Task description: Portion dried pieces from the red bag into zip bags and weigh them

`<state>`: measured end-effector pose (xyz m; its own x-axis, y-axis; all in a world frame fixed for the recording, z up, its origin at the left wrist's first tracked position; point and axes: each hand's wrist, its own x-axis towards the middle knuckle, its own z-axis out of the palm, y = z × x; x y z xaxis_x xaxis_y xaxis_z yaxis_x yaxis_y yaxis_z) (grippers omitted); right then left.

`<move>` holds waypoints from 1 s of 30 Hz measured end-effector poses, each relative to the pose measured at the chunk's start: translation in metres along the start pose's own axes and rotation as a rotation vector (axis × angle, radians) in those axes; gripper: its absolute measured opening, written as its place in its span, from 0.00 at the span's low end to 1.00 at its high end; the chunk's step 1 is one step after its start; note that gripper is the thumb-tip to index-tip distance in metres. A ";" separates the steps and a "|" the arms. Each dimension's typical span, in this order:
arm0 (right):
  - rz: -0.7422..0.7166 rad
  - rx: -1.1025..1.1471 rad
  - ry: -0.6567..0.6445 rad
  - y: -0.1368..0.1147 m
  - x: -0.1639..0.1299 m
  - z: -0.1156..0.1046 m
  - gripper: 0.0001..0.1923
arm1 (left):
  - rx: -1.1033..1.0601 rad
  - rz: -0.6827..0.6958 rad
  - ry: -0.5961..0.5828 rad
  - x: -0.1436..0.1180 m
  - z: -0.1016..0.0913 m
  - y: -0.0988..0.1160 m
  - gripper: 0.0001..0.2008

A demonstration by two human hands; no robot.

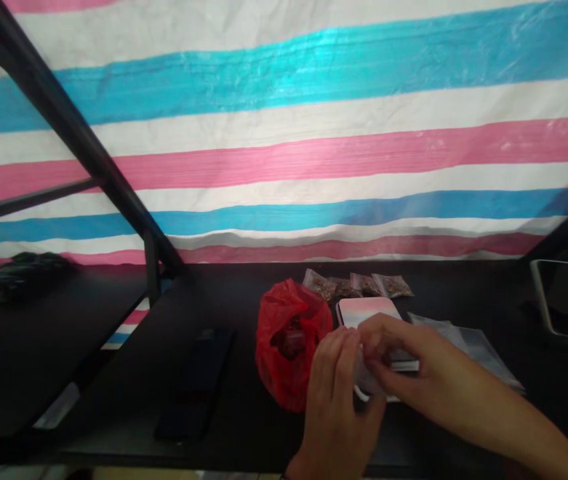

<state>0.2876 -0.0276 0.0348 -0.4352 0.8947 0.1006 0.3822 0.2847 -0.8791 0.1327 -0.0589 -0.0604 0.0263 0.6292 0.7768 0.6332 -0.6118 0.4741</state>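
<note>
Both hands meet over a flat white device with rounded corners (369, 307), which they partly cover. Between them is a small clear plastic bag (368, 379). My right hand (409, 350) pinches the bag near its top with thumb and bent fingers. From the left, my left hand (337, 393) grips the bag's side, its fingers close together and thumb below. What the bag contains is hard to make out. Just left of my left hand stands a crumpled red plastic bag (279, 373), its mouth open on dark brown contents.
Several small clear bags of brown bits (359, 287) lie behind the device. Flat clear bags (474, 340) are to the right, with a phone (567, 300) beyond. A dark flat object (197, 380) lies left on the black table (129, 393). Striped sheeting (314, 160) hangs behind.
</note>
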 end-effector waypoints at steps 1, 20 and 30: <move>-0.008 -0.011 0.018 -0.001 0.002 0.003 0.03 | -0.025 -0.023 0.010 0.000 -0.001 -0.002 0.27; -0.051 -0.493 0.026 0.051 0.081 0.093 0.09 | -0.391 -0.460 0.089 -0.047 -0.032 0.008 0.28; -0.003 -0.645 -0.045 0.038 0.069 0.084 0.19 | -0.206 -0.519 -0.189 -0.068 -0.053 -0.028 0.22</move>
<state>0.2034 0.0157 -0.0308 -0.4651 0.8824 0.0709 0.7881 0.4492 -0.4210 0.0723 -0.1098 -0.1042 -0.0978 0.9342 0.3431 0.4372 -0.2694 0.8581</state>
